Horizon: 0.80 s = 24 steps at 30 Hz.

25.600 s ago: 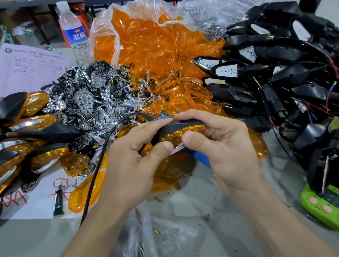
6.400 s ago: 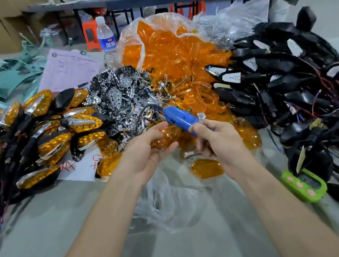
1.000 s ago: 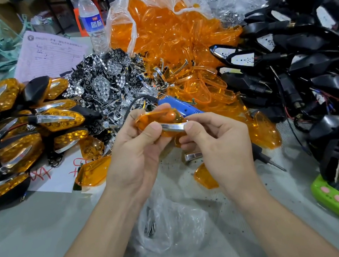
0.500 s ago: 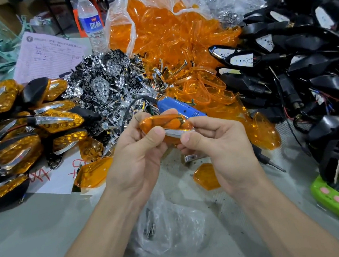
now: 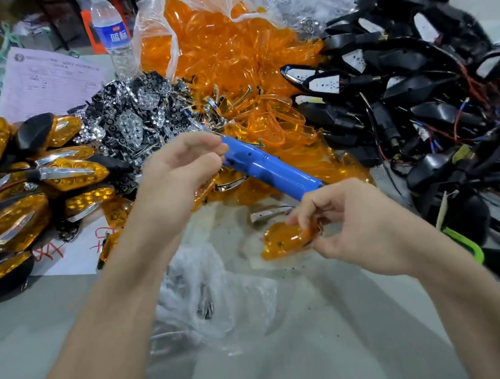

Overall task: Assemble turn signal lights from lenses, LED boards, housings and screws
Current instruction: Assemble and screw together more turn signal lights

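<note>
Your right hand (image 5: 353,233) pinches an amber lens (image 5: 284,240) just above the desk (image 5: 40,344), at 5 o'clock from the blue electric screwdriver (image 5: 271,167). Your left hand (image 5: 176,173), loosely curled and empty, hovers at its 9 o'clock end.

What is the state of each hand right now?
Left hand: open, empty, beside the blue screwdriver.
Right hand: pinching an orange lens.

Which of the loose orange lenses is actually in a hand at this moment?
The lens pinched by the right hand; every other orange lens lies unheld, most in the heap behind it.
</note>
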Each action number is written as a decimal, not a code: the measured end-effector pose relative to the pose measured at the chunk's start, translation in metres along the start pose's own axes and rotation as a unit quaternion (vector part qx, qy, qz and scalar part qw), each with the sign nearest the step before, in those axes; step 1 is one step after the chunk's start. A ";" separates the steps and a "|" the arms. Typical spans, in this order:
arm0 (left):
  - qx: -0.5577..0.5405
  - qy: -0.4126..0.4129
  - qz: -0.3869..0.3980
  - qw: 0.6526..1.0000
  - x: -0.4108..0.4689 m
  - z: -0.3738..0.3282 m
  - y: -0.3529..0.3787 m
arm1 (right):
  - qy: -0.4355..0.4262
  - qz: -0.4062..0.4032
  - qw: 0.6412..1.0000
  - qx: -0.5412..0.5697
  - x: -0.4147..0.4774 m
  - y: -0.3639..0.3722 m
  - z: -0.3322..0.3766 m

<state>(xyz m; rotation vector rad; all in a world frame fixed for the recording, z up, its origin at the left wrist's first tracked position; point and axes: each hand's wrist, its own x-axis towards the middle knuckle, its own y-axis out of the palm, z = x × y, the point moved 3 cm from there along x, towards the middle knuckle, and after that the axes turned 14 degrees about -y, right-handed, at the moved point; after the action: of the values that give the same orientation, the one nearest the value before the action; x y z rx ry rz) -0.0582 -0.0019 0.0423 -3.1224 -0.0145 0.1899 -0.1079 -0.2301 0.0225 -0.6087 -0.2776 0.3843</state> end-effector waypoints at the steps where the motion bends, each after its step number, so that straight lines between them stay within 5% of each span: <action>1: 0.061 0.004 0.014 0.998 -0.001 -0.005 0.001 | 0.013 0.021 0.999 -0.037 -0.011 -0.001 -0.001; 4: 0.175 0.019 0.056 0.983 -0.007 -0.015 0.007 | 0.052 0.057 0.989 -0.129 -0.031 0.008 -0.008; 9: 0.178 0.036 0.075 0.981 -0.015 -0.016 0.022 | 0.045 -0.088 0.969 -0.227 -0.010 0.030 -0.012; 14: 0.237 0.024 0.077 0.968 -0.017 -0.001 0.025 | -0.037 -0.090 0.915 -0.393 0.007 0.041 -0.004; 19: 0.345 0.031 0.083 0.934 -0.020 0.009 0.038 | -0.028 0.004 0.965 -0.261 -0.014 0.023 -0.004; 21: 0.384 0.048 0.089 0.918 -0.023 0.008 0.053 | -0.030 -0.077 0.973 -0.214 -0.029 -0.003 -0.001; 24: 0.404 0.064 0.101 0.907 -0.027 0.004 0.079 | 0.025 -0.154 0.944 -0.290 -0.046 -0.060 -0.008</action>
<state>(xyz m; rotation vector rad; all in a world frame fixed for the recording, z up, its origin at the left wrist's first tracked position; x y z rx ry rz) -0.0845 -0.0807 0.0404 -2.2911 0.3075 -0.0153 -0.1300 -0.2991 0.0460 -1.1348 -0.4360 -0.0266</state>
